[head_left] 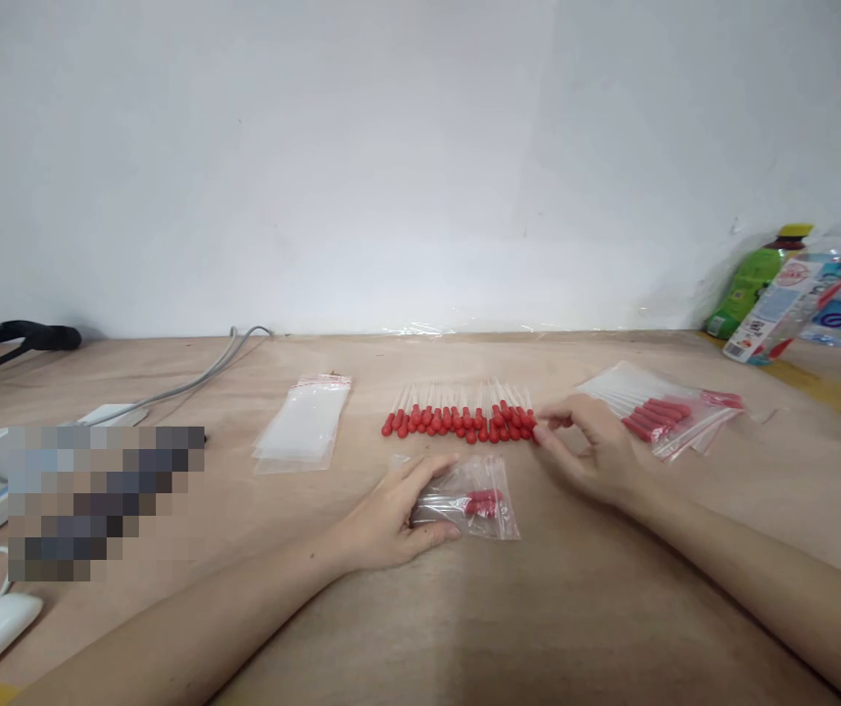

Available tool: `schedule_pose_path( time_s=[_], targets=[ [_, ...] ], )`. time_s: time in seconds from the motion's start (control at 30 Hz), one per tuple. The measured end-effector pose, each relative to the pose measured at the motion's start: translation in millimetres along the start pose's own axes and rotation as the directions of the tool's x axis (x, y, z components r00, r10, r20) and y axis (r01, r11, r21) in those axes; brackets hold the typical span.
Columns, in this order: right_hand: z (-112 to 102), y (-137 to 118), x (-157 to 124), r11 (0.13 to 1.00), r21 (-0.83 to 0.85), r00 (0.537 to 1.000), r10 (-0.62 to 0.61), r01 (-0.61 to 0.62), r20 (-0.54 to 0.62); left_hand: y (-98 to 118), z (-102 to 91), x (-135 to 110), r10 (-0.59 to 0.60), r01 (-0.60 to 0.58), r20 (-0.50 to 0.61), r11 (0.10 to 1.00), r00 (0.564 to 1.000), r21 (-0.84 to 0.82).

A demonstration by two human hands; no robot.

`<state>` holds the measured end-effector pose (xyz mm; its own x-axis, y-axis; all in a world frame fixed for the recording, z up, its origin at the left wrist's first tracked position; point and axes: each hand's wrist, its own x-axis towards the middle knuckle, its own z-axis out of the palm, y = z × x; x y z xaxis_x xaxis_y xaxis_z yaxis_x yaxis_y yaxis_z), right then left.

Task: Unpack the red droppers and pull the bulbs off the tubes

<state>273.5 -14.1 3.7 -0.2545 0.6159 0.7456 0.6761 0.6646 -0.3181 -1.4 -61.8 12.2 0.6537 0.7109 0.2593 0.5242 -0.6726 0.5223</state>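
Note:
My left hand [398,515] lies over the left end of a clear zip bag [507,525], thumb and fingers spread along its sides. Inside that bag are a few droppers [483,503] with red rubber bulbs and thin clear tubes. Beyond it, many red-bulbed droppers [457,422] lie side by side in a row, bulbs toward me. At the row's right end, my right hand [593,446] pinches the bulb of a dropper [536,429] between thumb and fingers; its tube is hard to make out.
Flat, translucent zip bags [303,427] are stacked to the left. On the right lie filled bags of red-bulbed droppers [660,417]. Bottles [751,279] and a printed carton [788,309] stand at the back right. A grey cable [200,378] and a blurred-out object [104,500] occupy the left side.

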Motion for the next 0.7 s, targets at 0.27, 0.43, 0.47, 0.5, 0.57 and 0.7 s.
schedule_pose_path(
  time_s=[0.27, 0.43, 0.47, 0.5, 0.57, 0.7],
  targets=[
    [1.9, -48.6, -1.7, 0.965, 0.255, 0.834, -0.099, -0.052, 0.543, 1.1, 0.0, 0.2, -0.028, 0.028, -0.002, 1.0, 1.0, -0.001],
    [9.2, -58.8, -2.8, 0.943, 0.3, 0.811, -0.062, -0.143, 0.581, 2.4, -0.2, 1.0, -0.04, 0.04, 0.007, 0.999, 0.999, 0.007],
    [9.9, -60.9, -3.2, 0.939, 0.308, 0.818, -0.052, -0.156, 0.573, 2.5, -0.3, 0.9, -0.041, 0.041, 0.006, 0.999, 0.999, 0.005],
    [10.4, -62.5, -3.8, 0.936, 0.307, 0.825, -0.033, -0.172, 0.565, 2.5, -0.3, 0.8, -0.043, 0.043, 0.006, 0.999, 0.999, 0.003],
    [10.8, -63.4, -5.4, 0.928, 0.295, 0.834, 0.031, -0.23, 0.552, 2.2, -0.2, 0.3, -0.045, 0.045, 0.003, 0.999, 0.999, 0.004],
    [10.4, -54.3, -7.1, 0.809, 0.399, 0.803, 0.143, -0.432, 0.578, 1.2, -0.5, -0.7, -0.023, 0.023, 0.002, 1.0, 1.0, 0.004]
  ],
)
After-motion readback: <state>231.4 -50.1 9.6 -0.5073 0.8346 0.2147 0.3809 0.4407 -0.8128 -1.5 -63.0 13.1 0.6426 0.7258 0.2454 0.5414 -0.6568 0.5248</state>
